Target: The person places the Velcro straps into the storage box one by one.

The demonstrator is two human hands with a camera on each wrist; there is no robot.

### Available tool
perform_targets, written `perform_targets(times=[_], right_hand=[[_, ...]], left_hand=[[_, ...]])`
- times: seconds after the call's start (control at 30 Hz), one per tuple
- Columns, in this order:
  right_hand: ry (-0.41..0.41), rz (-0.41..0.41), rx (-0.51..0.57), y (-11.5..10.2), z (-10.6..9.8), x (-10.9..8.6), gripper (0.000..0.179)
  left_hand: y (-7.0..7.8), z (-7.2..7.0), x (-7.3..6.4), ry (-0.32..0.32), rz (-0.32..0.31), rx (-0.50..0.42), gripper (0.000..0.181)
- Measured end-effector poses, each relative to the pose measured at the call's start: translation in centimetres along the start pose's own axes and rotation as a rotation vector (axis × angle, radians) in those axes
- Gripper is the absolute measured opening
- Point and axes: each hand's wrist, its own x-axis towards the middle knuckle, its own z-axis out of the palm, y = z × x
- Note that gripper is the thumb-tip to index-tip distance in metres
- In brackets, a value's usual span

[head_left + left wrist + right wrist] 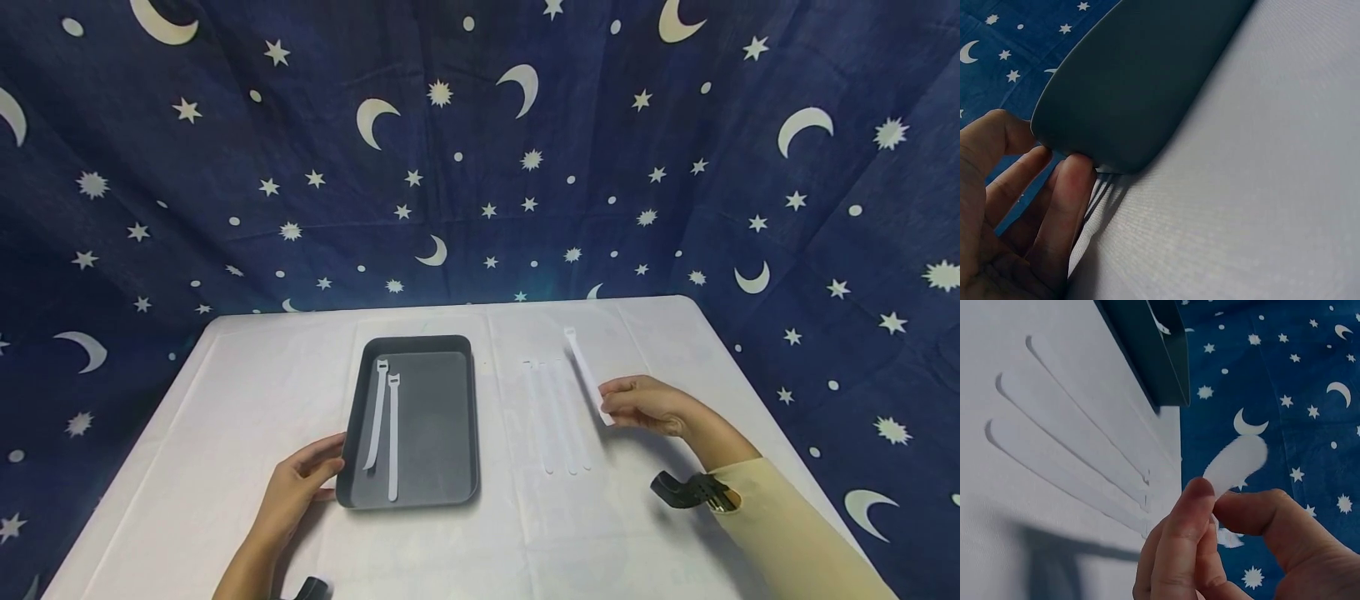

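My right hand (647, 406) pinches a white hook-and-loop cable tie (582, 362) near its rounded end, its slotted head pointing away. In the right wrist view, that rounded end (1241, 462) stands out past the thumb and fingertips. Beside this hand, several similar cable ties (557, 417) lie roughly side by side on the white cloth. At the left, my left hand (296, 483) holds the near left side of the dark grey tray (438, 433), thumb at the rim and fingers against the outer wall. Two white cable ties (393, 433) lie lengthwise inside the tray.
A white cloth covers the table (187, 450), whose far edge meets a dark blue curtain (480, 208) with moons and stars. Black wrist camera mounts (686, 490) sit on both wrists. Bare cloth separates the tray from the loose cable ties.
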Motion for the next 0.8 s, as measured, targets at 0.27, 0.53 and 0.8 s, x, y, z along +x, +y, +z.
perform_targets(times=[0.27,0.53,0.8], right_hand=[[0.003,-0.021,0.019,-0.1,1.1,-0.1,0.046],[-0.052,-0.044,0.019,-0.8,2.0,-0.4,0.041],[-0.047,-0.058,0.004,-1.4,2.8,-0.2,0.044]], left_hand=[[-0.2,-0.1,0.1,-0.011,-0.017,0.000,0.052],[-0.1,-0.1,0.0,-0.010,-0.005,-0.013,0.052],[-0.1,0.0,0.0,-0.007,0.003,-0.034,0.051]])
